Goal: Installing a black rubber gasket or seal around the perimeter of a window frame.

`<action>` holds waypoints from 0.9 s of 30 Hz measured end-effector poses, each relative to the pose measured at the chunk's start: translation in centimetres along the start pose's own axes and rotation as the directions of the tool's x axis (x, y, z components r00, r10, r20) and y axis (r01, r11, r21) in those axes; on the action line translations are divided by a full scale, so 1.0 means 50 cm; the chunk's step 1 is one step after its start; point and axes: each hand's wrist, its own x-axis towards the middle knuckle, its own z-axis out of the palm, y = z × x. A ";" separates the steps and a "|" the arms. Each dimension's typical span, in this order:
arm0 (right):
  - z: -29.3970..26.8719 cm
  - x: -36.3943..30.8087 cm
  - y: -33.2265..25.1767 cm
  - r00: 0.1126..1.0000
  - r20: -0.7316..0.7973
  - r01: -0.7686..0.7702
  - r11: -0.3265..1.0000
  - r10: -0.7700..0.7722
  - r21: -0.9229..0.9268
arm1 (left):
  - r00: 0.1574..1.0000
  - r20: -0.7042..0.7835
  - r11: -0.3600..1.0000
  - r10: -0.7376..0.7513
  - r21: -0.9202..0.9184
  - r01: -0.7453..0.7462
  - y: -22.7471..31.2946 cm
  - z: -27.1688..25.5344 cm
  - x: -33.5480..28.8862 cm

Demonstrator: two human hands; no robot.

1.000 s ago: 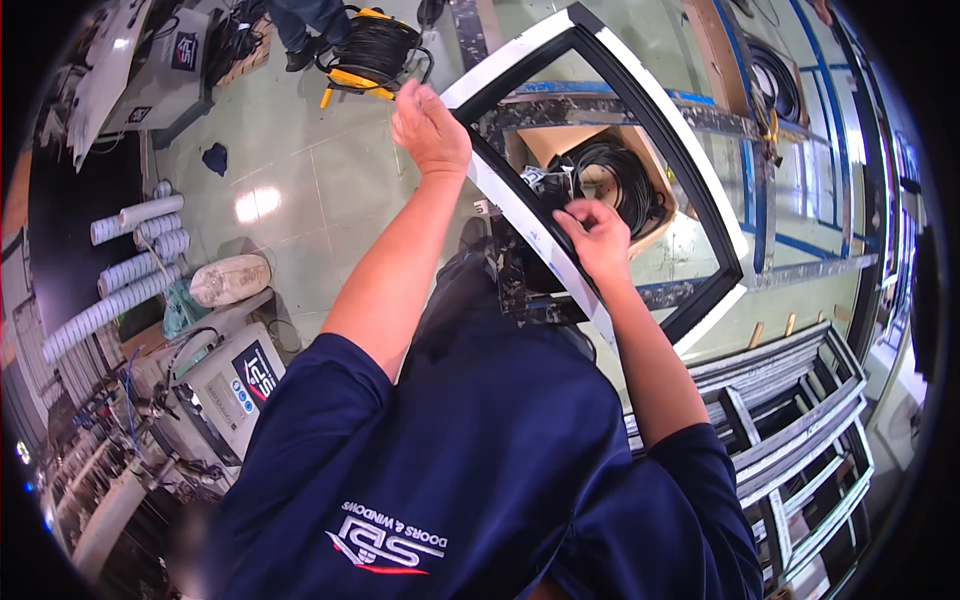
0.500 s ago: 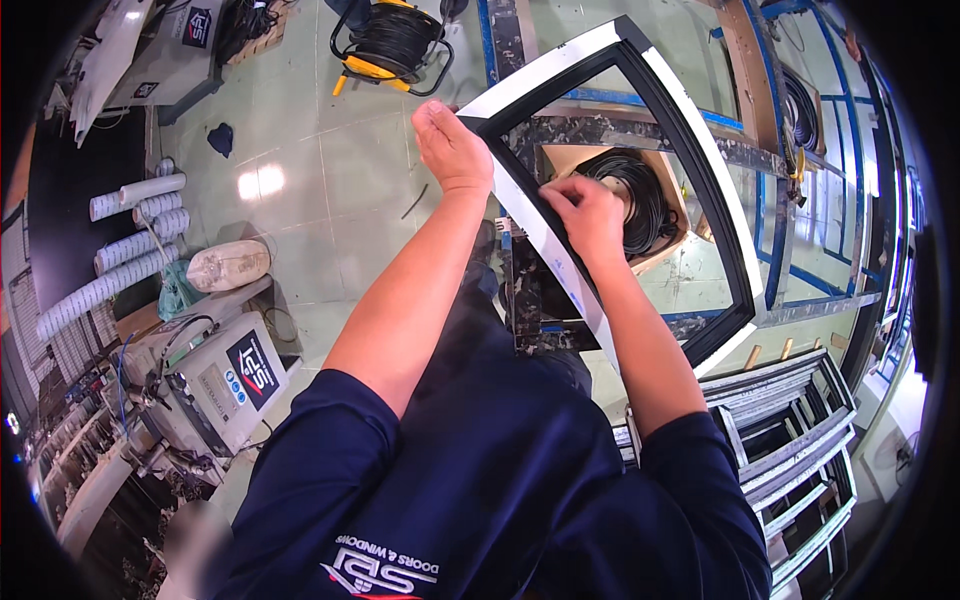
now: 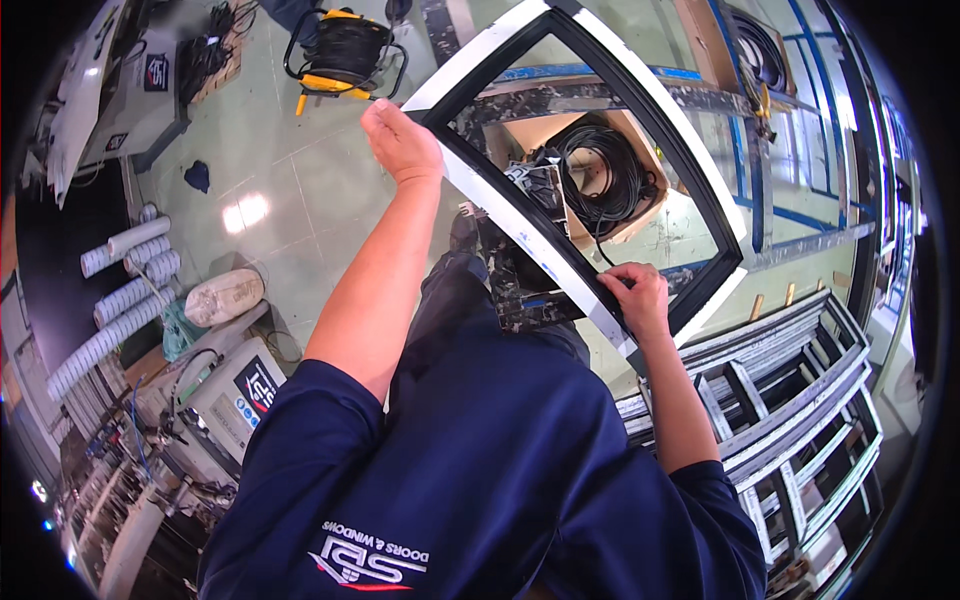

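Observation:
A white window frame (image 3: 505, 218) with black inner edges lies tilted in front of me on a dark, paint-spattered stand (image 3: 525, 305). My left hand (image 3: 402, 148) is closed around its left corner, with some of the fingers hidden. At the near part of the frame's inner edge, my right hand (image 3: 640, 295) pinches a thin black rubber strip (image 3: 601, 250). That strip runs up toward a black coil (image 3: 600, 170) in an open cardboard box (image 3: 640, 130), seen through the frame's opening. How much of the strip sits in the frame I cannot tell.
Several more frames (image 3: 790, 400) are stacked at the right, near blue metal racking (image 3: 740, 160). A cable reel (image 3: 345, 55) stands on the floor at the far left. Striped rolls (image 3: 120, 315) and a grey machine (image 3: 215, 400) are at the left.
My right hand has slid nearer to me along the frame's inner edge, to close to the near corner. The left hand keeps its grip. The whole view has shifted a little.

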 end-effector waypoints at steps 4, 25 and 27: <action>-0.042 -0.047 0.058 0.995 0.043 -0.088 0.996 0.089 -0.029 | 1.000 0.001 1.000 0.001 0.030 -0.001 -0.005 -0.001 0.002; -0.030 -0.038 0.035 0.965 0.150 -0.168 0.946 0.216 -0.278 | 0.998 0.054 0.939 -0.008 0.343 -0.011 0.047 -0.007 -0.019; -0.042 -0.049 0.034 0.975 0.137 -0.116 0.926 0.175 -0.359 | 0.998 0.067 0.922 0.015 0.386 -0.040 0.049 -0.014 -0.025</action>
